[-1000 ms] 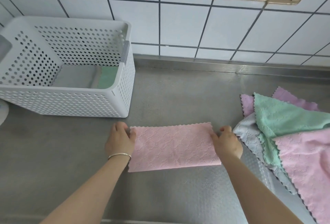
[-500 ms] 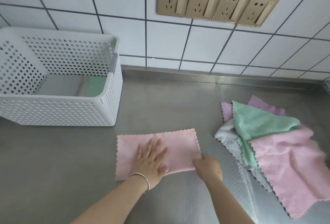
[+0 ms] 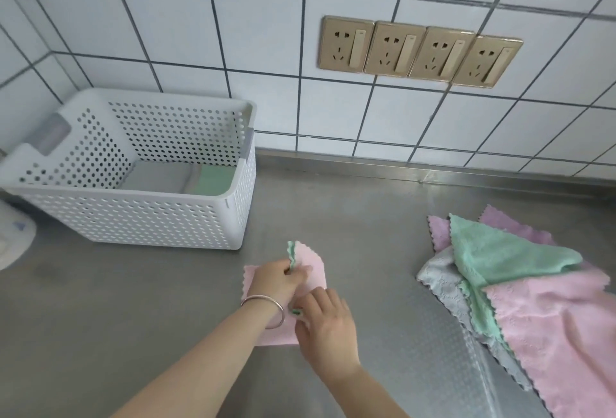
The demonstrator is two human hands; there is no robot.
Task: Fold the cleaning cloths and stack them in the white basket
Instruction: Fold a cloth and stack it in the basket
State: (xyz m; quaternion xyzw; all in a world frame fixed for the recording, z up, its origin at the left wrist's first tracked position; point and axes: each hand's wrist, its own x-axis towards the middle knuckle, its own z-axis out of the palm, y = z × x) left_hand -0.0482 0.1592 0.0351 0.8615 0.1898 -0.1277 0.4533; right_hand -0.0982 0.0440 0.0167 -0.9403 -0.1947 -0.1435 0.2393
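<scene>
Both hands (image 3: pixel 300 297) on folded pink cloth (image 3: pixel 311 266)

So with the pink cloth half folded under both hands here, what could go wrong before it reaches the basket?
1. The left hand pinches only the raised edge of the pink cloth; if that edge slips, the fold may fall open.
2. The right hand grips the near edge beside the left wrist, so the layers might shift out of line.
3. The white basket already holds folded cloths; a loose fold may come undone when dropped on them.
</scene>
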